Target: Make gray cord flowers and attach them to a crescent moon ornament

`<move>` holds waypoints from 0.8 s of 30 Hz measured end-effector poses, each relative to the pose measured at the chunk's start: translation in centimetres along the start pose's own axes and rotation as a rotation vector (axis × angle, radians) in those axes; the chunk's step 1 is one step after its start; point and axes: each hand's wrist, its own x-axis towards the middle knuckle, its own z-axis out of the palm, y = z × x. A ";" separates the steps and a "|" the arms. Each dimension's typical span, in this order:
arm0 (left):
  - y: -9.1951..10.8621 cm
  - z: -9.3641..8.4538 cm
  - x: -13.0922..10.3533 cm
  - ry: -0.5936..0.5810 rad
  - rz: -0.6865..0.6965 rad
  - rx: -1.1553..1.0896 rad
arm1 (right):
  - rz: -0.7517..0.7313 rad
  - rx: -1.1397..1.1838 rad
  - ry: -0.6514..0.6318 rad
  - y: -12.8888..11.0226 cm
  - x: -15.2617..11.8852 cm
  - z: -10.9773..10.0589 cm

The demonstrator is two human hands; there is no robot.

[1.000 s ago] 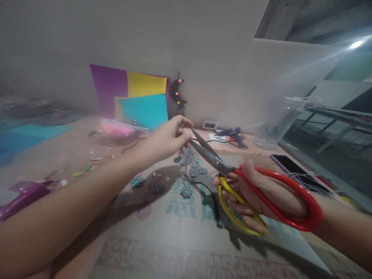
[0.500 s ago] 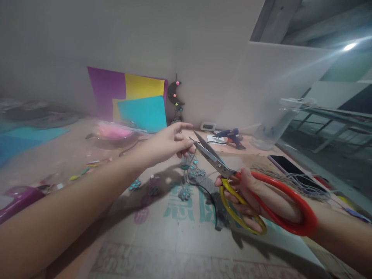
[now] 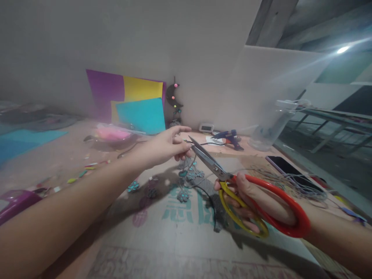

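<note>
My right hand (image 3: 244, 197) grips a pair of scissors (image 3: 213, 164) with one red and one yellow handle. Their blade tips are close together, right beside the fingertips of my left hand (image 3: 174, 145). That left hand pinches a thin grey cord (image 3: 194, 159) between thumb and fingers, the forefinger stretched out. Below it are grey-and-turquoise flower charms (image 3: 183, 195), some hanging at the cord and others lying on the board; which ones are tied on I cannot tell. A dark grey crescent (image 3: 217, 213) lies on the board, partly hidden behind the scissors.
At the back stand coloured sheets (image 3: 142, 114), a small moon ornament (image 3: 173, 97), a white digital clock (image 3: 206, 128) and a blue glue gun (image 3: 228, 137). To the right are a clear plastic jug (image 3: 264, 133), a phone (image 3: 286, 170) and tangled cord (image 3: 308, 193). A purple object (image 3: 20, 203) sits at left.
The scissor blades have closed from a clear gap to nearly together beside my left fingertips. My left hand keeps its pinch. The whole view has shifted slightly.
</note>
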 end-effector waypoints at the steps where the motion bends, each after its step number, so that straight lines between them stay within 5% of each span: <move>1: -0.1 -0.1 0.0 -0.003 0.004 0.006 | -0.001 0.011 0.005 0.1 0.0 0.0; 16: -0.4 -0.1 0.1 -0.014 0.005 -0.001 | 0.020 -0.036 0.029 -1.3 -0.3 0.9; 24: -0.4 -0.2 0.1 -0.020 0.017 0.020 | 0.014 0.005 0.032 0.1 0.3 0.4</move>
